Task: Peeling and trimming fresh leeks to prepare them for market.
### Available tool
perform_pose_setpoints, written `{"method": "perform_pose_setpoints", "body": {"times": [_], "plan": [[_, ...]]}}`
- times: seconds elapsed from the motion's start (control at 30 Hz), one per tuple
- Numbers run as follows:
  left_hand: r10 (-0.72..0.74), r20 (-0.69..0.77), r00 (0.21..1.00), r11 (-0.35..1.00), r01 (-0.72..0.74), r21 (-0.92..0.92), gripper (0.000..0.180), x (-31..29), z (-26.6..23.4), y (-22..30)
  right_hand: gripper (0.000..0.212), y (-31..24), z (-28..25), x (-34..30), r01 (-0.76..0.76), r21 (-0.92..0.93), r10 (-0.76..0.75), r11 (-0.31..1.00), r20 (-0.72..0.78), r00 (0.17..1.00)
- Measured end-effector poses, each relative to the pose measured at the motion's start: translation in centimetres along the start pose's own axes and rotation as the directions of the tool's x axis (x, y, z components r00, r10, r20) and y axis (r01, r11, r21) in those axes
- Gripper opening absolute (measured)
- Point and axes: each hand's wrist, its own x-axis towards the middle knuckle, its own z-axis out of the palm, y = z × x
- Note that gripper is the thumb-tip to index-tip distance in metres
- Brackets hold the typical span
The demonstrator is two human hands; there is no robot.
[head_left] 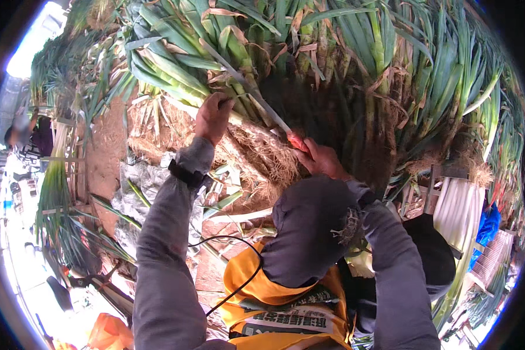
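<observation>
A long knife (254,90) with a red-orange handle lies slantwise over the leeks, its blade pointing up and to the left. My right hand (326,160) is closed round that handle. Beneath the blade, a leek (169,76) stretches from green leaves at the upper left to a pale shaft. My left hand (213,118) has its fingers curled in at this shaft and appears to grip it; the fingertips are partly hidden. Between my hands hang shaggy, soil-covered roots (265,154) of several leeks.
Untrimmed leeks (356,52) are piled along the far side and right. White-stemmed leeks (458,204) lie bundled at right, near blue plastic (487,227). Another leek bundle (55,181) rests at left beside a rack. A grey sheet (137,195) covers ground by my left arm. A person (20,131) is far left.
</observation>
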Motion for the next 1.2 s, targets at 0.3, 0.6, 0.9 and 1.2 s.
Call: {"method": "perform_pose_setpoints", "body": {"times": [0.3,0.6,0.9,1.2], "plan": [[-0.274,0.024,0.961,0.883,0.261,-0.391,0.028,0.4,-0.6,1.9,0.034,7.2,1.2,-9.8,-0.527,0.540,0.509,0.656,0.199,0.838],[-0.422,-0.259,0.869,0.689,0.123,-0.714,0.027,-3.1,-2.3,-0.8,0.027,-2.1,-17.3,-9.5,-0.303,-0.323,0.209,0.897,-0.294,0.933],[-0.580,-0.788,0.207,0.628,0.730,-0.271,0.044,-9.8,-12.8,-17.5,0.038,-15.1,-33.5,-25.1,-0.434,-0.260,0.267,0.863,-0.494,0.827],[-0.492,0.340,0.801,0.563,0.591,-0.578,0.020,-7.0,13.9,3.5,0.040,-13.2,-27.8,-46.7,-0.870,-0.291,0.288,0.397,-0.861,0.419]]}}
